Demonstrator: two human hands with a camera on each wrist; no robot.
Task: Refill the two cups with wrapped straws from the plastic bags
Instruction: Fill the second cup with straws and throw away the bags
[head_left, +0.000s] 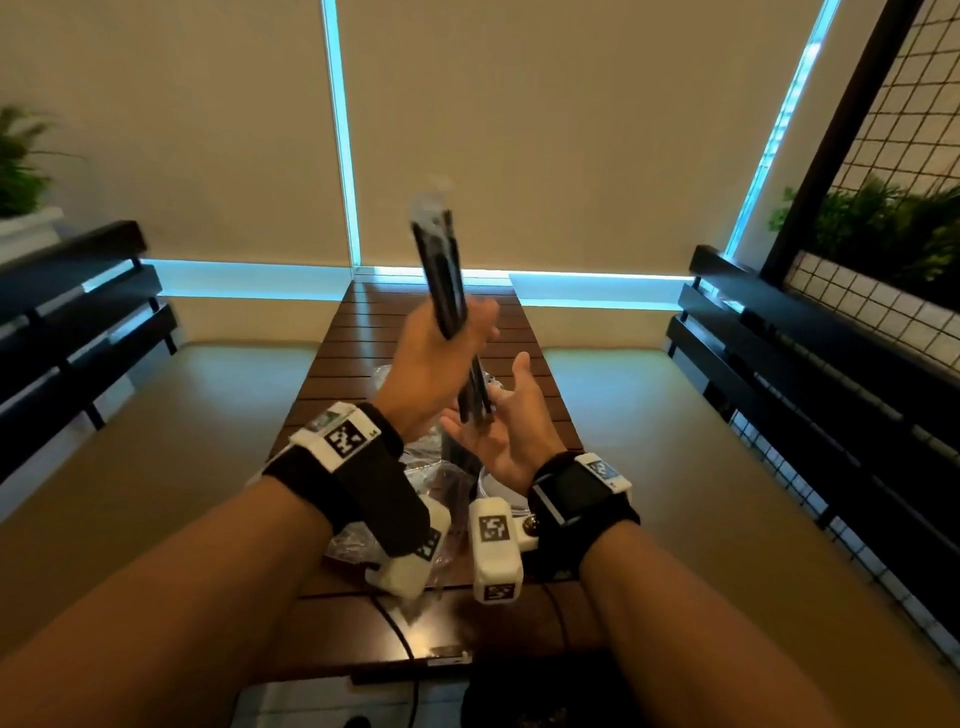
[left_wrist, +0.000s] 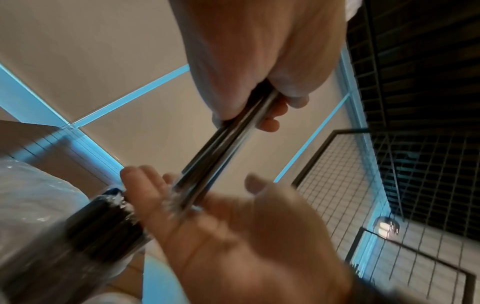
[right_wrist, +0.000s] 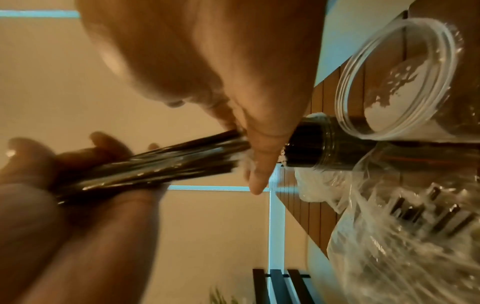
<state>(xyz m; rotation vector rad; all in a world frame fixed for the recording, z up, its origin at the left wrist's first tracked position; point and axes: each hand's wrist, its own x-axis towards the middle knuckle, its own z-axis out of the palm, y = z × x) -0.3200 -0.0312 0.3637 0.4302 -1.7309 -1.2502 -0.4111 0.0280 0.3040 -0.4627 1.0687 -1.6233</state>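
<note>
Straws (head_left: 441, 270) upright (left hand (head_left: 431, 358) grip)

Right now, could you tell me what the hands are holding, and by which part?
The left hand grips a bundle of wrapped straws around its middle; the open right hand supports its lower end.

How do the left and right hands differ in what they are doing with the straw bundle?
The left hand grips the bundle of black wrapped straws around its middle; the right hand is open, palm up, fingers spread. The left hand sits higher; the right hand is under the bundle's lower ends, which touch it. Both are above the table and wear black wrist straps.
</note>
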